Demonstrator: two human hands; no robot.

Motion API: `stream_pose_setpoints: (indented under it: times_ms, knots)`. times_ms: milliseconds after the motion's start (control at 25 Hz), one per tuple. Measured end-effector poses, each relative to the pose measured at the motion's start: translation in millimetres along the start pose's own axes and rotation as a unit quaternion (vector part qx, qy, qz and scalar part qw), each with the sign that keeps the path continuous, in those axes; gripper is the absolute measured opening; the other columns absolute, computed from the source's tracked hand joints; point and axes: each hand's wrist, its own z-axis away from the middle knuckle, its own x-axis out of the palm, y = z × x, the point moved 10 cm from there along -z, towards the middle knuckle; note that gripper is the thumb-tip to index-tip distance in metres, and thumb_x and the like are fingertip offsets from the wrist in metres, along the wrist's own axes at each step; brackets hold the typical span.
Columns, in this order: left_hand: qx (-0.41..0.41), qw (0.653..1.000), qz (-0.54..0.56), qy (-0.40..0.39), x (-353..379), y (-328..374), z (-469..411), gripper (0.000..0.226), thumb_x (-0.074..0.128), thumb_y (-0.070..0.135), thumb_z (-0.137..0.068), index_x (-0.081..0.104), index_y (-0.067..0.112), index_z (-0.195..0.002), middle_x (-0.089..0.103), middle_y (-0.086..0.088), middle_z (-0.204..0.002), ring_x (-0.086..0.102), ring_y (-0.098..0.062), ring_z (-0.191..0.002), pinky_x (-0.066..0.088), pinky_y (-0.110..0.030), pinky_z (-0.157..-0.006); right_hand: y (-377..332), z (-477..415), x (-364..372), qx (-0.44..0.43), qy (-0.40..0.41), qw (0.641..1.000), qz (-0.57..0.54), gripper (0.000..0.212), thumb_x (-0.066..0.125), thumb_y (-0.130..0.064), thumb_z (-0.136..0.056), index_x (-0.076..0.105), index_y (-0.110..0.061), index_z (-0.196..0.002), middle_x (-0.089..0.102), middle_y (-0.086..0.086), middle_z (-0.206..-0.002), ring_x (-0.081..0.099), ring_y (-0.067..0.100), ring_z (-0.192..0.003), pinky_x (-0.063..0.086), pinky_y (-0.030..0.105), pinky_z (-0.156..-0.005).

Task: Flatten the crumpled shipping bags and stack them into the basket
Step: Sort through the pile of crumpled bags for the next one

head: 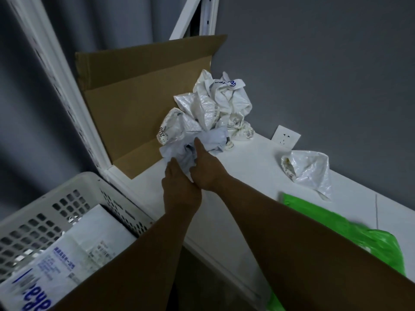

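Note:
A crumpled pale blue-grey shipping bag (179, 151) lies on the white shelf (253, 171) in front of a pile of crumpled white bags (213, 106). Both hands are on it: my left hand (177, 185) grips its near edge, and my right hand (205, 167) holds it from the right, index finger stretched over the top. Another crumpled white bag (307, 169) lies apart at the right. The white perforated basket (58, 198) stands at the lower left with flattened white bags (74, 250) lying inside.
A brown cardboard sheet (139, 97) leans against the white shelf post (58, 81) behind the pile. A green plastic bag (350, 230) lies at the shelf's right front. A white wall socket (286, 136) sits on the grey wall.

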Motion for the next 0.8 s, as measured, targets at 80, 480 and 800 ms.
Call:
stream_pose_setpoints:
  times_ms: [80,480,800]
  knots:
    - [-0.012,1.0,0.02,0.009,-1.0,-3.9,-1.4,0.061,0.06,0.022,-0.092,0.038,0.005,-0.146,0.047,-0.017,-0.143,0.045,-0.035,-0.132,0.035,-0.044,-0.11,-0.9,-5.7,0.4,-0.016,0.014,0.999,0.035,0.068,0.05,-0.01,-0.1,0.016,-0.008,-0.158,0.035,0.018,-0.157,0.039,0.033,-0.142,0.029,0.036,-0.117]
    - [-0.076,0.981,0.132,0.122,-55.3,21.8,22.3,0.042,0.045,0.001,-0.092,0.054,0.008,-0.133,0.048,-0.014,-0.138,0.04,-0.031,-0.132,0.033,-0.04,-0.108,5.0,77.0,-96.5,-0.036,0.207,0.978,0.003,0.033,0.056,-0.008,-0.09,0.071,-0.017,-0.117,0.072,0.005,-0.109,0.065,0.025,-0.1,0.05,0.03,-0.085]
    - [-0.228,0.931,0.255,-0.126,22.2,62.9,77.4,0.052,0.049,0.044,-0.099,0.055,0.006,-0.134,0.058,-0.018,-0.134,0.056,-0.038,-0.122,0.042,-0.046,-0.108,25.2,204.7,-150.9,-0.084,0.259,0.936,-0.223,0.035,0.065,0.007,-0.085,0.077,-0.026,-0.086,0.075,-0.005,-0.079,0.068,0.007,-0.074,0.054,0.026,-0.074]
